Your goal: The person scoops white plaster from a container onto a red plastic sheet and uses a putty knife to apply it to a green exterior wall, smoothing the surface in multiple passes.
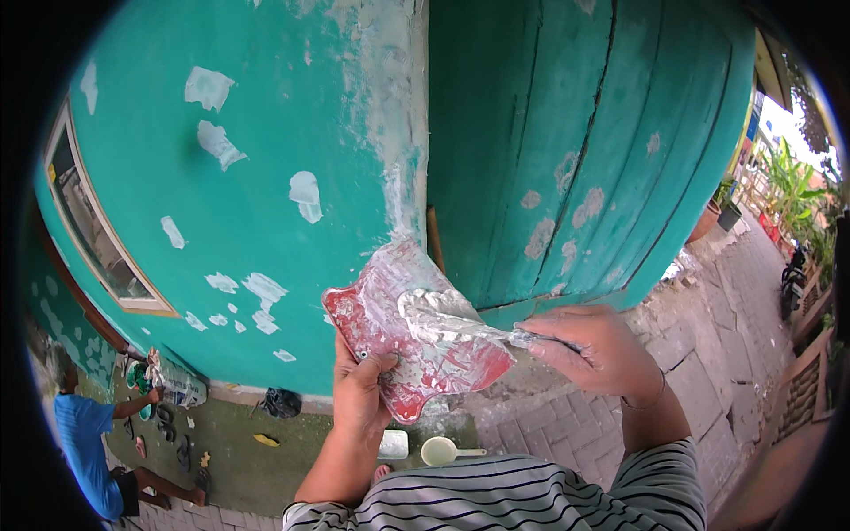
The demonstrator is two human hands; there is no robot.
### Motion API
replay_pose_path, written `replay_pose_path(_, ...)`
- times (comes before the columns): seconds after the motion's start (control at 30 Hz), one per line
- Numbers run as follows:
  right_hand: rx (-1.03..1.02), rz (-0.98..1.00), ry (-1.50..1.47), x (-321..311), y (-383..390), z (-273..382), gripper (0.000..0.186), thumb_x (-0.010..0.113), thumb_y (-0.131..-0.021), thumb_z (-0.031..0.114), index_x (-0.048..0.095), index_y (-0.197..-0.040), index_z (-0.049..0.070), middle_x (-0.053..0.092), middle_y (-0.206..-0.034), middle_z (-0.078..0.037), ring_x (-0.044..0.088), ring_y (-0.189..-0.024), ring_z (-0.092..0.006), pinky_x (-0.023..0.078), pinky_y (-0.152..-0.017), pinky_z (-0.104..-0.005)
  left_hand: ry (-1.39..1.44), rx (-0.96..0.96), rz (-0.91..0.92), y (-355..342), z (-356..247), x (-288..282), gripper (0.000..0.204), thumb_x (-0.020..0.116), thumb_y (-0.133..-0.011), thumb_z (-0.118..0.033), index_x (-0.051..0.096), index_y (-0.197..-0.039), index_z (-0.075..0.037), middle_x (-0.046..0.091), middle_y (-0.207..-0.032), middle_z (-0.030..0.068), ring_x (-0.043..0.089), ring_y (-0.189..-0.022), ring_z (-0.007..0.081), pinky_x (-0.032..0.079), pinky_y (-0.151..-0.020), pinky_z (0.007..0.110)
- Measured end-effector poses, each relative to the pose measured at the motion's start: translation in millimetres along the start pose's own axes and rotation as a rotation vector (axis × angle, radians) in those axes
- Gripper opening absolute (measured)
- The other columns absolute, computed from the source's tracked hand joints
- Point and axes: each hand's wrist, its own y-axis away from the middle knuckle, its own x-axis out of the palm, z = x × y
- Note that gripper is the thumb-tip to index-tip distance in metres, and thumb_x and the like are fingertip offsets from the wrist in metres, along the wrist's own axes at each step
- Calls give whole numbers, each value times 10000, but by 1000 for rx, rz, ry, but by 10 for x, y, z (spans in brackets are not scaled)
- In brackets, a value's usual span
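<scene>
My left hand (361,389) grips the lower left edge of a red board (482,370) smeared with white putty, its thumb on the top face. A thick heap of putty (427,310) lies near the board's middle. From the right, my right hand (595,350) pinches the handle of a putty knife (485,331). The knife's blade is on the heap and coated with putty, so its outline is hard to make out. Behind the board rises the corner of a green wall (266,115), whose edge (398,115) is whitened. Pale putty patches (264,288) dot the wall.
Down on the ground are a pale dipper (438,451), a white container (393,444) and a black bag (282,404). Several sandals (166,423) lie at lower left beside a person in blue (88,434). A window (102,217) is at left; a paved path (735,301) runs along the right.
</scene>
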Motion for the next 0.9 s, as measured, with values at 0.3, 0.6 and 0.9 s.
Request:
replay_pose_path(0.3,14,1,87,134,-37,9,255,656,-872,73,662,-1109,-22,664,-811,-149,618,-659,-269,481,-601,-334,6,11,-6,-28,-13,-28,771,444,-721,149,293,-1442,-78,501,-1321,155,576,-1153,285,515,-965,412)
replay_pose_path(0.6,-9,-35,28,232,-68,13,246,661,-868,87,668,-1095,-8,669,-825,-161,631,-672,-308,490,-589,-359,8,11,-37,-54,-21,-71,772,444,-730,154,274,-1446,-80,503,-1311,162,581,-1145,292,531,-944,426)
replay_pose_path(0.9,5,-56,39,266,-79,-81,250,671,-859,113,682,-1092,22,657,-792,-137,618,-638,-277,479,-574,-342,-24,25,-33,-93,-11,-56,776,436,-700,119,284,-1443,-44,508,-1309,174,592,-1140,299,544,-936,415)
